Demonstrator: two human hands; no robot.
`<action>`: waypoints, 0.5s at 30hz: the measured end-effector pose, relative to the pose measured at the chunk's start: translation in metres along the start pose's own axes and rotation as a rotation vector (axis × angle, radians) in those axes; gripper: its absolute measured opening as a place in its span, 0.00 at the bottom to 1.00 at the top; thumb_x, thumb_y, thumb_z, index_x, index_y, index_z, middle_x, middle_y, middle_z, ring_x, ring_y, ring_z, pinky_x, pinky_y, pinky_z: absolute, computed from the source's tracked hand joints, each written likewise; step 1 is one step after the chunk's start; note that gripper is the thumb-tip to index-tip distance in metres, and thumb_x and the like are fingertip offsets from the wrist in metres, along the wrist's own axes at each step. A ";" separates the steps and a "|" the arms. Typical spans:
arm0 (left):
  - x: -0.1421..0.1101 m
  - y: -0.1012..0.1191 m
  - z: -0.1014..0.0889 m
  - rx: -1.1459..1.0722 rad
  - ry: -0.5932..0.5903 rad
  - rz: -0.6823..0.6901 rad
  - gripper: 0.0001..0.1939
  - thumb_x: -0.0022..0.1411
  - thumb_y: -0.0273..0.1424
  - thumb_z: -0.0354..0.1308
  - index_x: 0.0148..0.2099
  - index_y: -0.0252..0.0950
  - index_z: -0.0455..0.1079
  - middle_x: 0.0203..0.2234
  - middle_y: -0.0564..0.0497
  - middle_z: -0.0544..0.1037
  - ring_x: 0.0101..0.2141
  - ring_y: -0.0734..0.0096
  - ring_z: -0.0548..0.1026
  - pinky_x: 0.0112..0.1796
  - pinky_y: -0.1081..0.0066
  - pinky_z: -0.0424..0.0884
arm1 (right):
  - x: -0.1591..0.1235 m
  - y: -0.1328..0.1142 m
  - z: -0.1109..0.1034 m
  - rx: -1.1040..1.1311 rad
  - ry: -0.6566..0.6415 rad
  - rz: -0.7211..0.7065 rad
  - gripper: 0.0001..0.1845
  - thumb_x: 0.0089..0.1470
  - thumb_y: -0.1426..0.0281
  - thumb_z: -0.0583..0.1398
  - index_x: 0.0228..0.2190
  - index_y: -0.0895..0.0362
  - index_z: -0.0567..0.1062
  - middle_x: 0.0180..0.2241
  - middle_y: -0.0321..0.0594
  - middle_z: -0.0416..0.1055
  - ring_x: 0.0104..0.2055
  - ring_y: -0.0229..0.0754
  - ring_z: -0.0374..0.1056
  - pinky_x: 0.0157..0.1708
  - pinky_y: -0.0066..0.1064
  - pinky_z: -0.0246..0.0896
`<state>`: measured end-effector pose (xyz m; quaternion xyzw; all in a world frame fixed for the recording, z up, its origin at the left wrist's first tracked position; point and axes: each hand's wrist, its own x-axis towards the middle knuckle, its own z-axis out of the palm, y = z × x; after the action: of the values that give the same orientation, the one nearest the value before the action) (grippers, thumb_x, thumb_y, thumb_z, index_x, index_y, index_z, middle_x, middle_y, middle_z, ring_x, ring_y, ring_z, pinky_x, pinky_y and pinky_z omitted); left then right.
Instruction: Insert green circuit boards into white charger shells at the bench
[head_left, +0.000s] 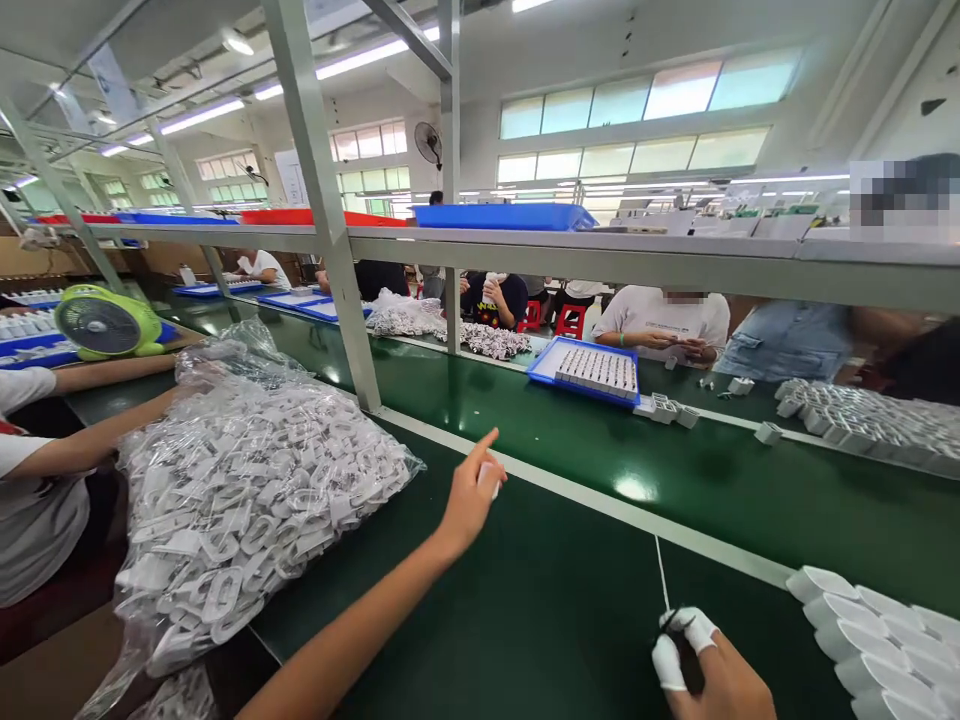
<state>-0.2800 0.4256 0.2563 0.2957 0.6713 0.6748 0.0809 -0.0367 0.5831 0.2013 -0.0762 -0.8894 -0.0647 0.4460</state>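
My left hand (471,492) is over the dark green bench, right of a clear plastic bag (255,490) full of white plastic parts. Its index finger points out while the other fingers curl in. Something small and white shows at the curled fingers; I cannot tell whether it is a part or a finger cover. My right hand (716,665), at the lower right, wears white finger covers on thumb and forefinger. These pinch a thin black piece (670,622) whose kind is unclear. A narrow white strip (661,572) runs from there towards the bench's pale edge.
White cup-shaped housings (874,640) stand in rows at the right. Past the pale divider (600,508) lies a green belt, with a blue tray (585,372) of parts beyond. A metal post (330,230) rises beside the bag. At left, another person's arms (105,425) reach towards the bag.
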 end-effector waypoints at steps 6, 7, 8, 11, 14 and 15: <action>0.049 0.056 -0.015 -0.016 0.052 0.100 0.33 0.57 0.33 0.51 0.65 0.31 0.58 0.23 0.56 0.70 0.26 0.74 0.66 0.32 0.72 0.64 | 0.013 -0.014 -0.009 0.022 0.021 0.019 0.13 0.65 0.70 0.47 0.30 0.57 0.66 0.23 0.38 0.68 0.21 0.37 0.68 0.21 0.26 0.61; 0.056 0.062 -0.016 -0.017 0.052 0.110 0.33 0.57 0.33 0.51 0.65 0.31 0.58 0.22 0.56 0.70 0.26 0.74 0.66 0.33 0.72 0.64 | 0.014 -0.014 -0.010 0.027 0.015 0.024 0.13 0.65 0.70 0.47 0.30 0.57 0.66 0.23 0.37 0.68 0.21 0.37 0.68 0.21 0.26 0.61; 0.062 0.067 -0.016 -0.015 0.051 0.118 0.33 0.57 0.32 0.51 0.65 0.31 0.58 0.22 0.56 0.70 0.26 0.74 0.66 0.33 0.72 0.65 | 0.014 -0.014 -0.010 0.030 0.016 0.028 0.13 0.65 0.70 0.47 0.30 0.58 0.66 0.23 0.37 0.68 0.21 0.37 0.68 0.21 0.26 0.61; 0.069 0.073 -0.016 0.004 0.029 0.130 0.31 0.58 0.33 0.50 0.63 0.31 0.60 0.22 0.56 0.69 0.26 0.74 0.66 0.33 0.72 0.65 | 0.013 -0.012 -0.012 0.033 0.024 0.030 0.12 0.65 0.70 0.47 0.30 0.57 0.66 0.23 0.37 0.68 0.21 0.38 0.68 0.22 0.26 0.61; 0.052 0.062 -0.014 0.059 -0.057 0.141 0.25 0.59 0.35 0.48 0.56 0.32 0.68 0.23 0.55 0.70 0.26 0.74 0.67 0.31 0.73 0.64 | 0.013 -0.011 -0.014 0.031 0.042 0.046 0.12 0.64 0.70 0.48 0.30 0.57 0.66 0.23 0.38 0.69 0.21 0.38 0.68 0.22 0.26 0.61; 0.040 0.054 -0.012 0.087 -0.102 0.146 0.22 0.60 0.35 0.48 0.52 0.32 0.71 0.23 0.54 0.70 0.26 0.74 0.67 0.30 0.73 0.64 | 0.013 -0.010 -0.014 0.027 0.035 0.049 0.12 0.64 0.70 0.48 0.30 0.57 0.67 0.23 0.38 0.69 0.21 0.38 0.68 0.22 0.26 0.62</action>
<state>-0.3034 0.4311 0.3208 0.3810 0.6716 0.6332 0.0528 -0.0356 0.5714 0.2190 -0.0910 -0.8801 -0.0431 0.4641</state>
